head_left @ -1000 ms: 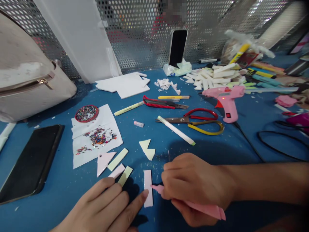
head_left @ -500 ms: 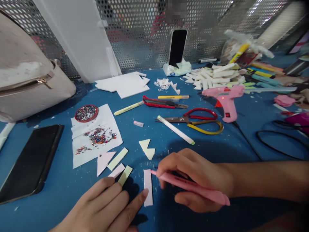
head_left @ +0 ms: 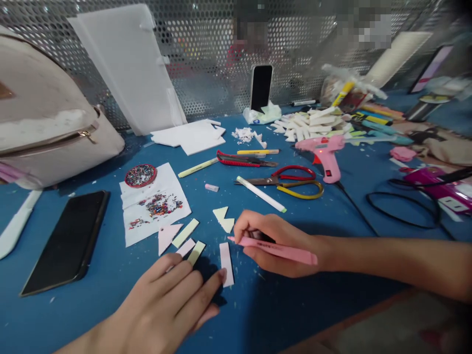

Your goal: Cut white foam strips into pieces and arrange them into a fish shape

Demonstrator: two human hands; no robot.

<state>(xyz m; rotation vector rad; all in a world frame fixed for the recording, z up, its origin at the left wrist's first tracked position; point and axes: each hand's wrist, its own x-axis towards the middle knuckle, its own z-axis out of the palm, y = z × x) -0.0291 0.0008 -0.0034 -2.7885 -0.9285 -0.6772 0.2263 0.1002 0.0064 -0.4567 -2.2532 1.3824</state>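
Right hand (head_left: 275, 227) clamps the marker (head_left: 287, 252) near the strip's (head_left: 226, 258) twelve o'clock; left hand (head_left: 165, 295), fingers slightly apart, touches seven; likely light, stiff; hold edges.

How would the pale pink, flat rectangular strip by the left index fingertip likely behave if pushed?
The pale pink strip would likely slide rather than roll, as it lies flat on the blue tabletop. It seems light, being thin. Its straight edges suggest some stiffness, though its material is unclear.
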